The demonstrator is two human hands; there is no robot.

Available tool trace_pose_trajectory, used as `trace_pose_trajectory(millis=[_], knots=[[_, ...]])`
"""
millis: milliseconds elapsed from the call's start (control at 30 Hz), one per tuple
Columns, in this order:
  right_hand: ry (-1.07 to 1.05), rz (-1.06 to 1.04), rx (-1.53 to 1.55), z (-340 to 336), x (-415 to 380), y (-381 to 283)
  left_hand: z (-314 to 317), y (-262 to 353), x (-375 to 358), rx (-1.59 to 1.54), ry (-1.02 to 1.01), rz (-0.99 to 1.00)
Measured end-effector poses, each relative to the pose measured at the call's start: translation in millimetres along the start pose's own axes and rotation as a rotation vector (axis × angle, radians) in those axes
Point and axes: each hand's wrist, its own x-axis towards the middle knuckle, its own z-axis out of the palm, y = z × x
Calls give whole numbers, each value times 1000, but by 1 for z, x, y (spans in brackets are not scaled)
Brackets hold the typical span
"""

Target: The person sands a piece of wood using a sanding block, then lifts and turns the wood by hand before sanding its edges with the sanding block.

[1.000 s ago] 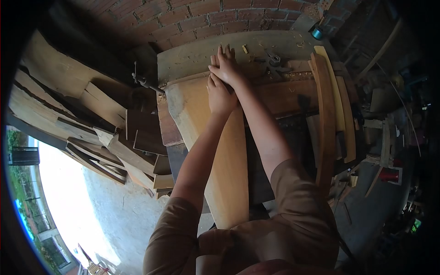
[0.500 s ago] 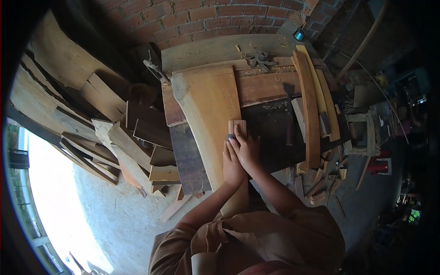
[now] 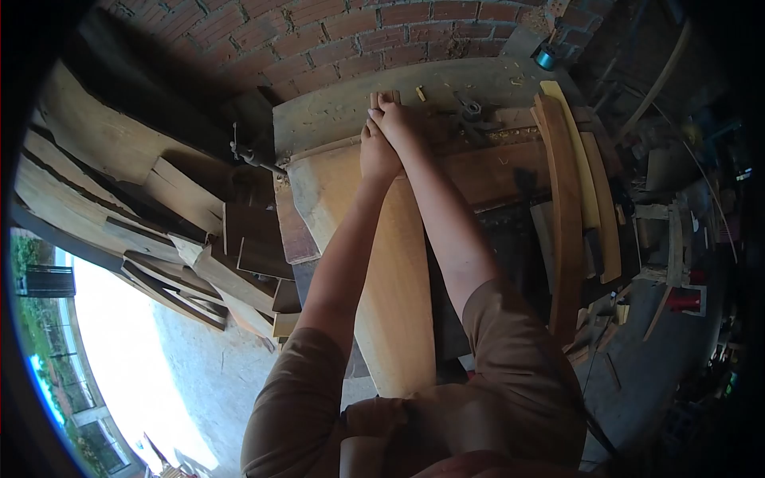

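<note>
Both hands are together at the far end of a long, curved-sided wooden board (image 3: 394,303). My right hand (image 3: 398,126) is closed over what looks like a small wooden hand plane (image 3: 394,96), with only its front end showing past the fingers. Just behind and to the left, my left hand (image 3: 379,154) presses against the right hand and the tool, fingers closed. The hands cover most of the tool, and my forearms hide parts of the board, which runs back toward my body.
Right of the board lie curved wooden strips (image 3: 559,223) and a dark star-shaped metal piece (image 3: 472,107). A clamp-like metal fitting (image 3: 253,157) stands at the bench's left edge. Wooden offcuts (image 3: 187,195) are stacked at left; a brick wall (image 3: 382,38) rises behind.
Both hands and the hand plane have slid forward along the board, from near its middle to its far end. My arms are now stretched out.
</note>
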Motion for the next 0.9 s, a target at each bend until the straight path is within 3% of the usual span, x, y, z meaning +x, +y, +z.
trace_pose_trajectory(millis=[67, 133, 267, 367, 433, 467, 600, 667, 733, 767, 833, 867, 900], knots=[[-30, 46, -8, -7, -15, -8, -1, -1, -14, 18, 0, -13], [-39, -41, -23, -8, -59, -3, -2, 9, -58, -79, 144, -20], [119, -64, 110, -4, -207, 8, -26, 27, -195, -27, 30, 26], [122, 37, 120, -15, -318, -2, -48, 42, -300, -158, -72, -29], [230, -35, 104, -13, -355, -2, -47, 41, -338, 39, -60, 49], [177, 5, 119, -13, -355, 2, -42, 39, -339, -9, -75, 13], [82, 116, 72, -18, -302, -2, -37, 42, -287, -8, -82, 45], [130, 19, 147, -14, -241, 6, -28, 40, -226, 58, -18, 115], [1, 77, 173, -6, -155, 15, -8, 25, -150, 47, 49, 173], [-2, 84, 96, -20, -116, 1, -6, 27, -111, -46, 70, 79], [17, 31, 288, -10, -41, 5, 9, 9, -35, -7, 16, 50], [40, 9, 165, -15, -21, 1, -6, 22, -15, -75, -70, -119], [55, -13, 38, -15, -11, 1, -5, 18, -5, -42, -43, -91]])
